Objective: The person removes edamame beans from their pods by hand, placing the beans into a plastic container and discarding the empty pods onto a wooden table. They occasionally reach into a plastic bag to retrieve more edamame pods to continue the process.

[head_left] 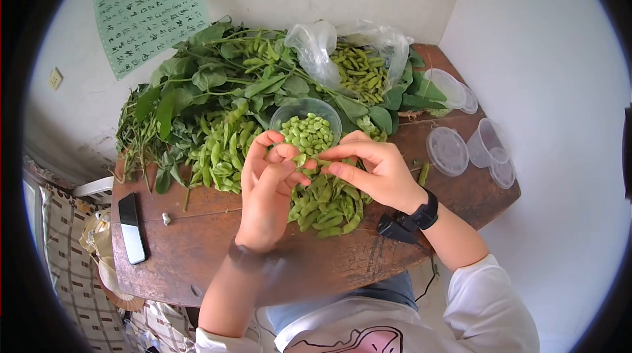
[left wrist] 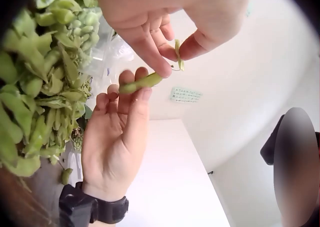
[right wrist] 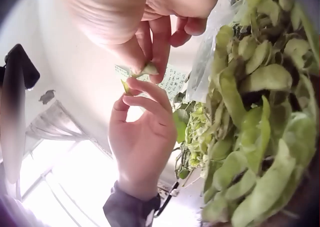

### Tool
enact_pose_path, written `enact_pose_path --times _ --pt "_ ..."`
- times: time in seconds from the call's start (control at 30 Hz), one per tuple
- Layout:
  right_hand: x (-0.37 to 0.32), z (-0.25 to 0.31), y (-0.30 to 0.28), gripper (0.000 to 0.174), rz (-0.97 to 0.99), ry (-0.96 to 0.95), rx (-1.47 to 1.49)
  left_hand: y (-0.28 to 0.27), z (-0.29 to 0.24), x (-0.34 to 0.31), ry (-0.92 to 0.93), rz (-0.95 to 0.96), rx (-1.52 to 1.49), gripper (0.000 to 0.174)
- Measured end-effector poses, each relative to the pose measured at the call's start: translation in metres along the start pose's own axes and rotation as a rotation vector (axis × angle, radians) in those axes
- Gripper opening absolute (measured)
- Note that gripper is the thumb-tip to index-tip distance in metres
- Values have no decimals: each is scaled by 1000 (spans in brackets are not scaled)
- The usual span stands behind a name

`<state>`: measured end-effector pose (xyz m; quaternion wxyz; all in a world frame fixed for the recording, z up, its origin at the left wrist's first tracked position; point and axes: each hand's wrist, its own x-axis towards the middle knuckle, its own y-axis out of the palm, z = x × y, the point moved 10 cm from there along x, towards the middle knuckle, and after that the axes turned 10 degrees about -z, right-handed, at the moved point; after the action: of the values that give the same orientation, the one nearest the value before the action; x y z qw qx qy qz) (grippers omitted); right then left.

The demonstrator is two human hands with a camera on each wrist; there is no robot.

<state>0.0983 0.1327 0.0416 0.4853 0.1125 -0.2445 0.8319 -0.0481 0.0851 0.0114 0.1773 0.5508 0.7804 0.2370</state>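
My right hand [head_left: 378,165] pinches a plump green soybean pod [left wrist: 142,83] between thumb and fingers. Close against it, my left hand [head_left: 263,182] pinches a thin piece of pod shell [left wrist: 179,54] between thumb and fingertip. Both hands meet just in front of a clear plastic bowl [head_left: 309,104] partly filled with shelled green soybeans [head_left: 307,130]. Beneath the hands lies a heap of flat green pods [head_left: 329,208]. To the left of the bowl a second pile of pods [head_left: 220,152] rests by the leafy stalks.
Leafy soybean plants [head_left: 210,76] cover the back of the wooden table [head_left: 316,267]. A clear bag [head_left: 313,50] of pods stands among them. Plastic tubs [head_left: 488,139] and lids [head_left: 447,151] sit at right, a phone [head_left: 131,228] at left. A black object [head_left: 395,229] lies near the front edge.
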Motion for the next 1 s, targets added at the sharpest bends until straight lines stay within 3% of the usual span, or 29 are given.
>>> enact_pose_path --times 0.03,0.1,0.13,0.2,0.23,0.27,0.3,0.33,0.43,0.5,0.6,0.73,0.83,0.87,0.93,1.0 --pt "-2 0 1 28 -1 5 2 1 1 0 7 -1 28 39" --pt "-5 -16 -2 22 -96 230 447 3 4 1 -14 49 -19 37" --pt "-7 -19 -5 22 -102 235 449 7 5 0 -32 99 -67 36" --pt "-6 -15 -4 19 -7 126 351 8 9 -2 -21 95 19 40" --pt "-5 -16 -6 19 -11 131 352 16 9 -7 -22 163 120 43" --pt "-4 -3 -6 19 4 14 276 24 10 -11 -23 230 220 46" --pt "-4 10 -5 19 19 -103 200 27 12 -14 -65 260 192 46" --pt "-4 11 -4 19 17 -98 202 29 12 -15 -71 259 193 46" --pt "-5 3 -3 20 -25 33 408 23 16 -12 -39 149 324 22" --pt "-5 -14 -5 30 -92 233 585 19 18 -9 -13 138 344 21" --pt "-8 -24 -10 30 -64 303 507 18 19 -9 12 126 366 21" --pt "-2 -10 -9 28 -50 105 357 22 17 -11 93 112 463 19" --pt "-4 -15 -7 24 -89 194 473 20 18 -13 86 97 520 16" --pt "-7 -24 -4 21 -75 309 526 18 20 -12 84 96 520 16" --pt "-10 -32 -1 18 -60 424 578 20 12 -12 257 98 651 15" --pt "-12 -31 8 14 41 481 615 24 11 -12 286 135 703 15"
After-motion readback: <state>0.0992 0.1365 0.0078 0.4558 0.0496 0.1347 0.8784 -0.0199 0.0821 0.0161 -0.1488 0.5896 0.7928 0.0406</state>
